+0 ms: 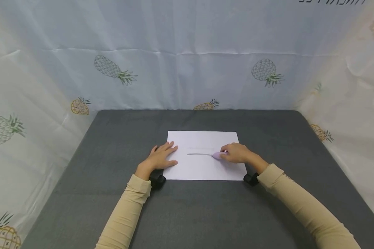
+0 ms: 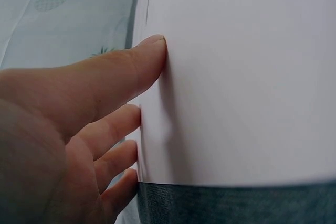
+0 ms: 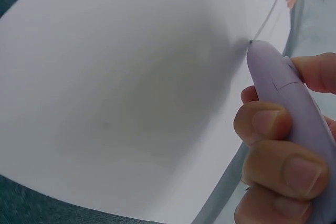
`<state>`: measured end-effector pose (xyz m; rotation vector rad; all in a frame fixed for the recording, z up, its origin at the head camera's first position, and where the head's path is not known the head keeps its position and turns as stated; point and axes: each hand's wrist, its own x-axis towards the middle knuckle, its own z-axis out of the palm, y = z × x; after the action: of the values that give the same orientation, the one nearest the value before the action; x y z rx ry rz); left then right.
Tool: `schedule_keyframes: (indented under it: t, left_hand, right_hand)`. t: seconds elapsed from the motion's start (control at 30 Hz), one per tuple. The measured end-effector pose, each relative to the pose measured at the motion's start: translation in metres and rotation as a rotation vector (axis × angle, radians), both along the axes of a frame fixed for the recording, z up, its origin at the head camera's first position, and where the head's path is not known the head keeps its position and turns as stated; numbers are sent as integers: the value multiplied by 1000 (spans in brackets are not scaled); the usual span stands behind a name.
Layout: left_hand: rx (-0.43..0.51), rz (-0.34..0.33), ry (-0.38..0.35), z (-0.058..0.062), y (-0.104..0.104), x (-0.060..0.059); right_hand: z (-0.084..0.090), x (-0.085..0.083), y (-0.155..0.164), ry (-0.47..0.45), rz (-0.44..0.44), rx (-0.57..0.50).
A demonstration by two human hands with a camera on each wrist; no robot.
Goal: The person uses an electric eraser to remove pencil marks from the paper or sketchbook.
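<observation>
A sheet of white paper (image 1: 202, 171) lies on the dark grey table. My right hand (image 1: 237, 153) grips a chunky lavender pen-shaped tool (image 3: 286, 85), thumb and fingers curled around its body. Its small dark tip touches the sheet. From the tip a thin grey line (image 1: 199, 154) runs left across the paper; whether it is drawn or cut I cannot tell. My left hand (image 1: 159, 157) rests on the paper's left edge with fingers spread. In the left wrist view the thumb (image 2: 149, 59) touches the sheet, while the other fingertips lie along its edge.
Black wrist cameras (image 1: 157, 182) sit under both wrists, close to the paper's near corners. A pale pineapple-print curtain (image 1: 174, 79) hangs behind the table (image 1: 205, 214) and along both sides.
</observation>
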<state>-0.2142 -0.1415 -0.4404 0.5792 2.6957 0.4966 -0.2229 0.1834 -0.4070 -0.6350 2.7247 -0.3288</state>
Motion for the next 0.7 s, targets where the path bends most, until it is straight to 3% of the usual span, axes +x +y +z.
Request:
schedule_keyframes:
  t: [0.7]
  left_hand:
    - [8,-4,2,-1,1,-1]
  right_hand:
    - [1,1,-3,2,-3,6]
